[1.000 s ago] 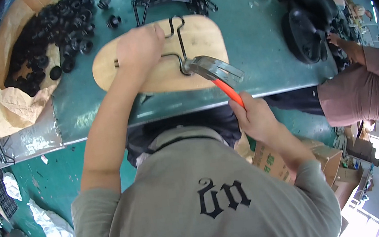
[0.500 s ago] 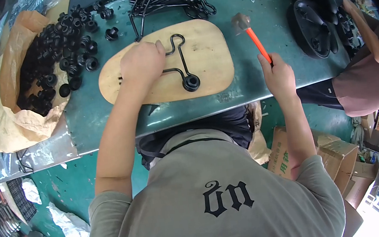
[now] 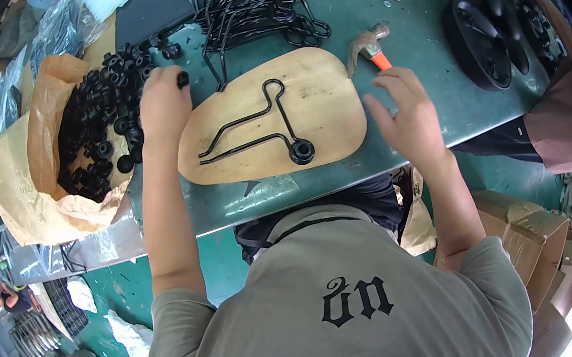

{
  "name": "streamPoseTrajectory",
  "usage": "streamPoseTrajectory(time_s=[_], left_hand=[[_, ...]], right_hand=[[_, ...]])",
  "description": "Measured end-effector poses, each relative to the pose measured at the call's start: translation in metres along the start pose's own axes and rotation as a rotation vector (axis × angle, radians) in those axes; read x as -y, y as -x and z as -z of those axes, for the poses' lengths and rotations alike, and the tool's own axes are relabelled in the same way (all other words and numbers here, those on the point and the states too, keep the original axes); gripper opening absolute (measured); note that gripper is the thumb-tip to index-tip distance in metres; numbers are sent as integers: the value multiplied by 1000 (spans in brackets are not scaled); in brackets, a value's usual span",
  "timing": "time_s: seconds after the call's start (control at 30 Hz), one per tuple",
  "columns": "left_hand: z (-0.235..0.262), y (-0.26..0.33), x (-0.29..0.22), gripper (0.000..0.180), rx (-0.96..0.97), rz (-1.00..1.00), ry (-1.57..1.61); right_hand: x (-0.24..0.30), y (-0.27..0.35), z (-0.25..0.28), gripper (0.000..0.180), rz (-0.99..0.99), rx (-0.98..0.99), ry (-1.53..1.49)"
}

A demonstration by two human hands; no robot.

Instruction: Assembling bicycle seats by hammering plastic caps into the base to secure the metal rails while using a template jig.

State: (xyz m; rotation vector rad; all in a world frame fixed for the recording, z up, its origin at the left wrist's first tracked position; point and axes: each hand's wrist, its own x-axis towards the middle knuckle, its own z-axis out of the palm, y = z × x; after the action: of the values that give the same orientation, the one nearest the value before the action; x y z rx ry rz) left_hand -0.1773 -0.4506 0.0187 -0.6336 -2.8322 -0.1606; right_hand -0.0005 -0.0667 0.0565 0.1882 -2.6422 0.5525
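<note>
Beside the heap of small black flanged bushings (image 3: 115, 92), my left hand (image 3: 163, 108) is closed, with one black bushing (image 3: 182, 80) showing at its fingers. My right hand (image 3: 407, 117) holds nothing, its fingers apart just short of the orange handle of a claw hammer (image 3: 371, 45). The hammer lies on the table with its head against the wooden board's right edge. On that pale wooden board (image 3: 247, 151) rests a bent black wire frame (image 3: 283, 111), its two free ends pointing left. A black bushing (image 3: 302, 151) sits at the frame's near right bend.
A brown paper bag (image 3: 19, 183) of bushings stands open on the left of the green table (image 3: 410, 27). Behind the board is a pile of black wire frames (image 3: 244, 12). Black saddle-shaped parts (image 3: 480, 47) lie at the right, near another person's arm (image 3: 564, 30).
My left hand has left the wire frame and moved left to the bushings, where it grips one. My right hand has let go of the hammer, now lying beside the board.
</note>
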Motion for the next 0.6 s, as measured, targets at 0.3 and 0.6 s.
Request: streamPoseTrajectory(time_s=[0.3, 0.6], left_hand=[[39, 23, -153, 43, 309, 341, 1505], [4, 39, -118, 43, 177, 223, 328]], right_hand=[[77, -43, -40, 42, 84, -28, -668], [24, -58, -71, 43, -78, 253, -389]])
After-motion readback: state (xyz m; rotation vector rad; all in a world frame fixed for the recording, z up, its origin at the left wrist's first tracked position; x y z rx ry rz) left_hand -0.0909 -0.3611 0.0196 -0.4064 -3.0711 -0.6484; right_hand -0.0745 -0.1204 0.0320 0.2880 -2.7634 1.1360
